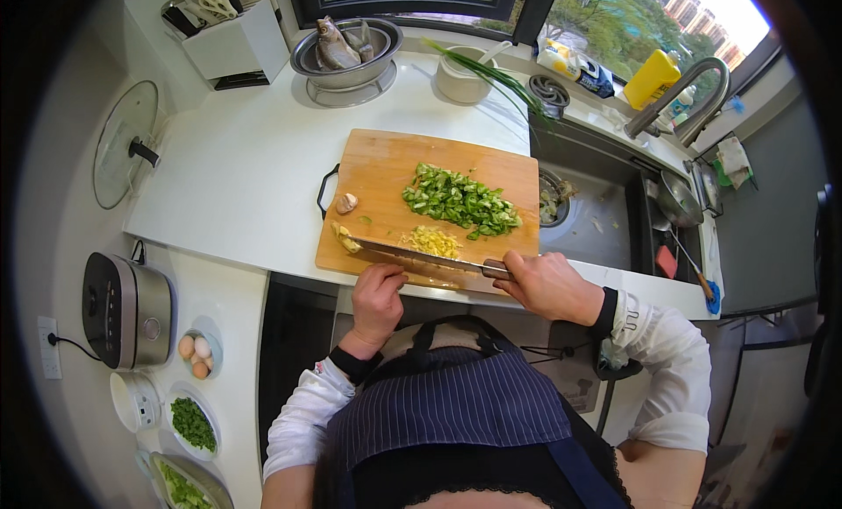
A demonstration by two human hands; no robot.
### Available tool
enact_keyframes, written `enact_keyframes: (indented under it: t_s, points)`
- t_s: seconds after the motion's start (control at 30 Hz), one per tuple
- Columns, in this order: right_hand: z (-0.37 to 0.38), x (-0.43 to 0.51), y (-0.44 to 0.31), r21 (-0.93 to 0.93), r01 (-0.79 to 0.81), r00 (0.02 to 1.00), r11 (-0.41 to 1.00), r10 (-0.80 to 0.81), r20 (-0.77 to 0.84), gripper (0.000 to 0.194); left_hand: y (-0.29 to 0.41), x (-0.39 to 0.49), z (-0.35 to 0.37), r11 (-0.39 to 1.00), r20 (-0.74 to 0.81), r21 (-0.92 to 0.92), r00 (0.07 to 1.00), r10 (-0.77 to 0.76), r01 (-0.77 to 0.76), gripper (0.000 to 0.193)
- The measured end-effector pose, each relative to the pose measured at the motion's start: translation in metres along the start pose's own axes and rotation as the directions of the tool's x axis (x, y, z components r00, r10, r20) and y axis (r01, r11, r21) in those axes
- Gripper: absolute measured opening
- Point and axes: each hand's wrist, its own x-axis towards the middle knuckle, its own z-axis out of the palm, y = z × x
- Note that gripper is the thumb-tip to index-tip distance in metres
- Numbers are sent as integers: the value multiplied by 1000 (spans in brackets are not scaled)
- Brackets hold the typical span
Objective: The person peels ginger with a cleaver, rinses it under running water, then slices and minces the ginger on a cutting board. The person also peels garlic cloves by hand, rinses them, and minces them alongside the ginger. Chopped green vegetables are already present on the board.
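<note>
My right hand (552, 285) grips the handle of a kitchen knife (421, 254) at the right part of a wooden cutting board (381, 173). The blade reaches left across the board, edge-on to my view, its far end against a piece of yellow ginger (343, 237). Finely chopped ginger (434, 241) lies just beyond the blade. Behind that spreads a heap of chopped green pepper (460, 200). Garlic cloves (346, 203) sit near the board's left side. My left hand (378, 298) is curled at the board's near edge, with nothing visible in its fingers.
A sink (598, 180) with a faucet (684, 101) adjoins the board's right. Behind stand a metal bowl (348, 78) of fish and a white pot (460, 81) under scallions. Left are a knife block (237, 45), an appliance (128, 312), and a bowl of eggs (197, 354).
</note>
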Motion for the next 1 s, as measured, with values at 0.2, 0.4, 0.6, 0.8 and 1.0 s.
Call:
enact_keyframes:
  t_s: [0.2, 0.4, 0.6, 0.8, 1.0]
  points:
    - [22, 7, 13, -6, 19, 997, 1000, -19, -72, 33, 4, -3, -6, 1000, -11, 25, 1000, -10, 10, 17]
    - [5, -7, 18, -119, 47, 993, 992, -59, -102, 30, 27, 33, -50, 992, -264, 101, 959, 103, -79, 21]
    - [-12, -22, 22, -446, 162, 907, 880, -311, -284, 26, 42, 74, -78, 999, 375, -33, 927, 23, -12, 69]
    - [-11, -17, 20, -727, 189, 823, 660, -510, -250, 25, 72, 73, -14, 982, 751, -50, 641, 157, -183, 88]
    - [-14, -15, 17, -758, 191, 798, 624, -548, -250, 25, 65, 70, 16, 983, 744, -25, 653, 140, -183, 89]
